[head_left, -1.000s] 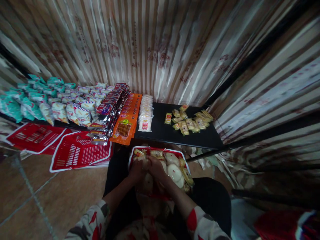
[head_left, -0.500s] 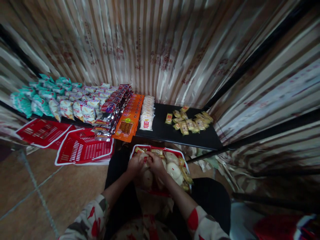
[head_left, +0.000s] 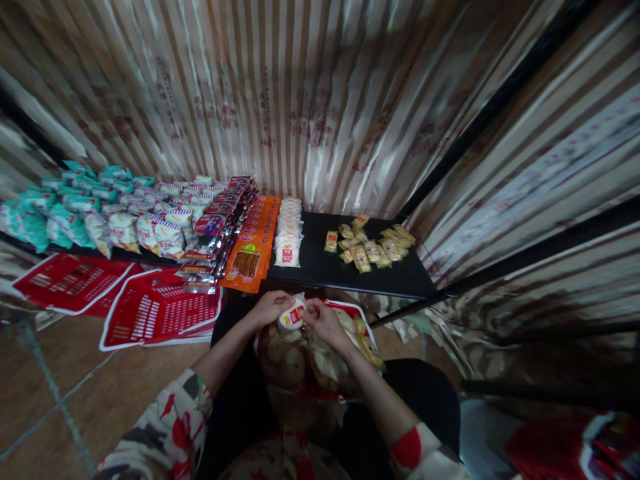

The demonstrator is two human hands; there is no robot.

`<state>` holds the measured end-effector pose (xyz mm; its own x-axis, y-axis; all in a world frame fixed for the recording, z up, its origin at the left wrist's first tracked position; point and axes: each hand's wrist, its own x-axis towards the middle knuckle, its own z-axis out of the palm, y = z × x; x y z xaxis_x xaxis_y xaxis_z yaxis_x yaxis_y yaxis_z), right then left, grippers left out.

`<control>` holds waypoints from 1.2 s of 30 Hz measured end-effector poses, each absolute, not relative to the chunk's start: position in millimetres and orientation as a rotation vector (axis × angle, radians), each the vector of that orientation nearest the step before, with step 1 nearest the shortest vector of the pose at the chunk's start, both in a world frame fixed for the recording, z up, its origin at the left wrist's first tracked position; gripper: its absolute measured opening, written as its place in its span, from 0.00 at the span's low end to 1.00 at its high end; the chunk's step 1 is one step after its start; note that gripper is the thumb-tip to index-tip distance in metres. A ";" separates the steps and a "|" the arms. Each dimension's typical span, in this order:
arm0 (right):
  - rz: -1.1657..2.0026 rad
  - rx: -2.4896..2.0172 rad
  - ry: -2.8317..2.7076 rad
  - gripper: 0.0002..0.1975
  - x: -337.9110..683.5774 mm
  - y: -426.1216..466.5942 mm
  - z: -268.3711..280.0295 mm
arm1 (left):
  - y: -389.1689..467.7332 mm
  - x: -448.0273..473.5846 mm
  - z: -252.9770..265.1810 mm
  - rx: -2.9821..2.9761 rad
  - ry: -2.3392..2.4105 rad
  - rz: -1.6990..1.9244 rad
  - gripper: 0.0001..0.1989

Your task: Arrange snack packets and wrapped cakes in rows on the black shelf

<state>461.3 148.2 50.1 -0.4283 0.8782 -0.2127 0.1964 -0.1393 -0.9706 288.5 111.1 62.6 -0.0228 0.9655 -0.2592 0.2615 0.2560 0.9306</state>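
Observation:
Between both hands I hold a small white snack packet with a red and yellow label, above the basket. My left hand grips its left side, and my right hand pinches its right edge. Below them, on my lap, sits a red basket with a white rim. Inside it lie several pale round wrapped snacks and some yellow packets. A row of similar white packets stands on the black shelf ahead.
Loose yellow packets lie on the shelf's right part. Orange bags, dark purple packets, white bags and teal bags fill its left part. Red baskets stand on the floor at left. A black pole slants at right.
My hands have lifted the white packet up and slightly forward out of the basket, its label now facing me. The view has shifted a little, moving the shelf leftward and down.

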 end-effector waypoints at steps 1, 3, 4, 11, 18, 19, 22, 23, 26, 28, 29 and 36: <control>1.651 -1.245 -1.502 0.12 461.2 147.7 51.9 | 113.6 287.5 65.7 1.162 1.474 0.893 0.15; 1.698 -1.316 -1.322 0.15 460.1 145.3 55.5 | 117.6 286.5 72.0 1.034 1.393 0.975 0.15; 1.710 -1.342 -1.220 0.16 459.2 143.5 57.0 | 119.0 286.7 74.9 0.958 1.344 1.021 0.16; 1.798 -1.309 -0.570 0.18 443.7 129.0 59.3 | 120.4 295.0 86.2 0.724 1.154 1.208 0.24; 1.792 -1.255 -0.464 0.13 418.1 128.7 61.4 | 126.2 298.9 81.3 0.724 1.186 1.296 0.18; 1.804 -1.268 -0.509 0.13 415.1 128.3 62.4 | 128.5 297.3 80.4 0.703 1.213 1.310 0.17; 1.776 -1.331 -0.630 0.16 409.8 129.9 63.1 | 137.0 287.6 80.5 0.653 1.274 1.325 0.12; 1.728 -1.361 -0.657 0.18 409.4 132.6 62.0 | 140.3 283.3 81.6 0.646 1.293 1.324 0.11; 1.515 -1.395 -0.760 0.25 411.2 149.6 55.4 | 150.9 270.7 86.6 0.632 1.358 1.314 0.11; 1.434 -1.373 -0.885 0.27 413.3 166.2 51.2 | 158.3 265.4 89.3 0.638 1.370 1.306 0.11; 1.430 -1.351 -0.971 0.26 414.0 174.9 49.9 | 162.3 264.0 89.8 0.646 1.364 1.301 0.12; 1.367 -1.339 -1.482 0.15 405.8 223.9 51.3 | 188.3 265.0 77.8 0.908 1.672 1.264 0.17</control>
<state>405.8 223.9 51.3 -0.2152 0.9661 -0.1423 0.2201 -0.0939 -0.9709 265.0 188.3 77.8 -0.3925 0.9000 -0.1895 0.0631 0.2319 0.9707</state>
